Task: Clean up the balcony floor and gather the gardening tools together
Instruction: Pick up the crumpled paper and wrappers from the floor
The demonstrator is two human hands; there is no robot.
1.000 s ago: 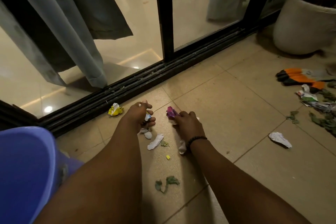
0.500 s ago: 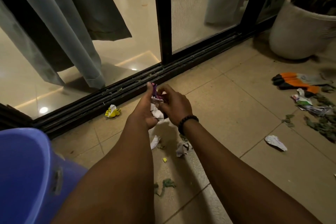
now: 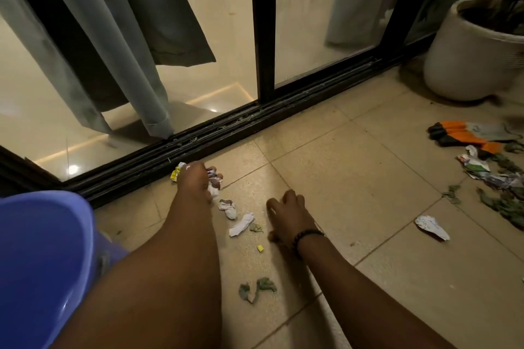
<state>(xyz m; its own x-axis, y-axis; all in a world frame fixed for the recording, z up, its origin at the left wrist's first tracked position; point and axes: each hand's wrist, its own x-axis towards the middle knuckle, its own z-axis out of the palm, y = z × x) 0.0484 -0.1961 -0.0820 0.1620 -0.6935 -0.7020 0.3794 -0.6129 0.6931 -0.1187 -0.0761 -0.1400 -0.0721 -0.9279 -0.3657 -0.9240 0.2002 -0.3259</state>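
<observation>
My left hand [image 3: 195,178] is down on the tiled floor by the door track, gripping a bunch of crumpled white and purple paper scraps [image 3: 214,182]. Its fingertips reach a yellow wrapper [image 3: 176,172]. My right hand [image 3: 286,211] rests on the floor to the right with fingers curled downward; what is under it is hidden. Between the hands lie two white paper scraps [image 3: 228,207] [image 3: 241,224] and a tiny yellow bit [image 3: 259,248]. Orange and grey gardening gloves [image 3: 467,135] lie at far right.
A blue plastic bucket [image 3: 42,263] stands at lower left. Dry green leaves [image 3: 256,290] lie near my arms, a white paper [image 3: 432,227] to the right, and a heap of torn paper and leaves [image 3: 490,176] beyond. A large plant pot [image 3: 467,65] and the door track [image 3: 255,122] bound the floor.
Both hands were raised together, passing the purple scrap to the left hand. Now the left hand has dropped toward the yellow wrapper and the right hand has dropped over the white scrap.
</observation>
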